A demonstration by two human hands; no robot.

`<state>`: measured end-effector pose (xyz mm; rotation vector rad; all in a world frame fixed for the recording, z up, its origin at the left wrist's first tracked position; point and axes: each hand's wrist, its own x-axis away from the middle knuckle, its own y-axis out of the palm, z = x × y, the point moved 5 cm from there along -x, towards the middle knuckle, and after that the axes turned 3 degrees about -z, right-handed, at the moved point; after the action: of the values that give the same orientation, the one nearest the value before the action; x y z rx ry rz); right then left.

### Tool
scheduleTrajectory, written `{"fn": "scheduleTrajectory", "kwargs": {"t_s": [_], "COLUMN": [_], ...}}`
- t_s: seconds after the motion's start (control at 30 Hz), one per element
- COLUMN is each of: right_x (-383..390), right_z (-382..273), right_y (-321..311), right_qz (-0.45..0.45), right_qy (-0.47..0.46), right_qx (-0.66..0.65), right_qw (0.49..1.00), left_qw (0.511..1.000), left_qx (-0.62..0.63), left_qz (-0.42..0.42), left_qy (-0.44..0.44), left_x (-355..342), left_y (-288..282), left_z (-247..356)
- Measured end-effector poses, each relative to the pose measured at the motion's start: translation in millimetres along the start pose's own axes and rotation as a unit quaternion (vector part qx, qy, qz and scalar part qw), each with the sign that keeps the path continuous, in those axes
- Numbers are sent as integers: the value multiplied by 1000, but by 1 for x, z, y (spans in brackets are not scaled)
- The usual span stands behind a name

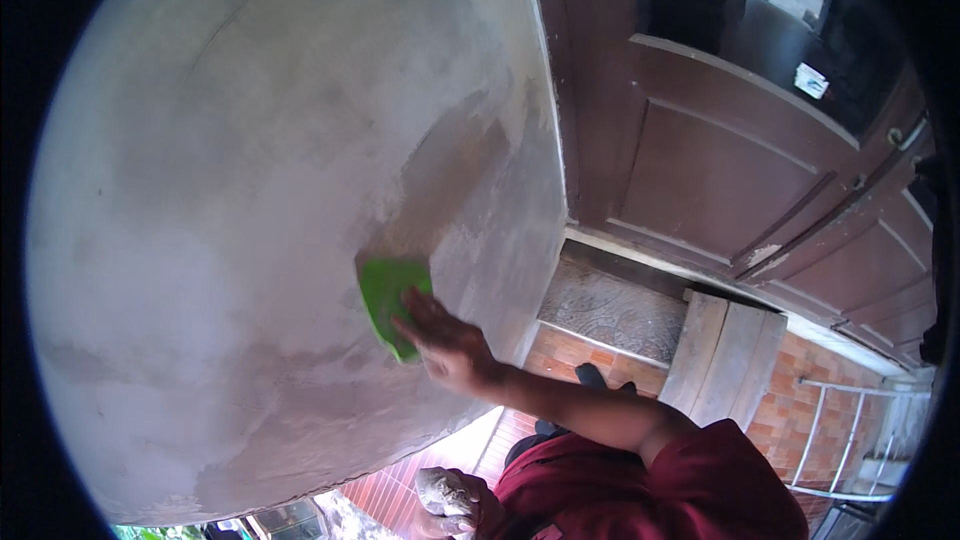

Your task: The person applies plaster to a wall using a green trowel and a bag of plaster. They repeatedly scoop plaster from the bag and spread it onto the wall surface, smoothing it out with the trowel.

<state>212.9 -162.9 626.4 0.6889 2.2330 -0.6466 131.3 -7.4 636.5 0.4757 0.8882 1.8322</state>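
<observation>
My right hand (450, 350) grips a green flat spreader (390, 290), which lies against a grey plastered wall surface (230, 190). A darker, damp-looking brownish patch (455, 170) runs up and right from the spreader. At the bottom, my left hand (460, 510) holds a pale grey lump of what looks like paste (440, 488), close in front of my dark red shirt.
A brown panelled double door (715, 175) with dark glass stands at the right. Below it are a stone step (610, 305), wooden planks (720, 365), orange floor tiles (560, 350) and a white metal railing (860, 405). My dark-clad feet show on the floor.
</observation>
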Motion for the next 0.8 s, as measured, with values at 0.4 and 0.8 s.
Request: {"fn": "scheduleTrajectory", "kwargs": {"t_s": [0.4, 0.8], "right_x": [-74, 21], "right_z": [137, 32], "right_y": [-115, -43], "right_qz": [204, -87], "right_qy": [47, -83], "right_qx": [15, -157], "right_qw": [978, 980], "left_qw": [998, 999], "left_qx": [-16, -14], "left_qz": [54, 43], "left_qy": [2, 12], "left_x": [-51, -74], "left_y": [21, 31], "left_z": [-43, -66]}}
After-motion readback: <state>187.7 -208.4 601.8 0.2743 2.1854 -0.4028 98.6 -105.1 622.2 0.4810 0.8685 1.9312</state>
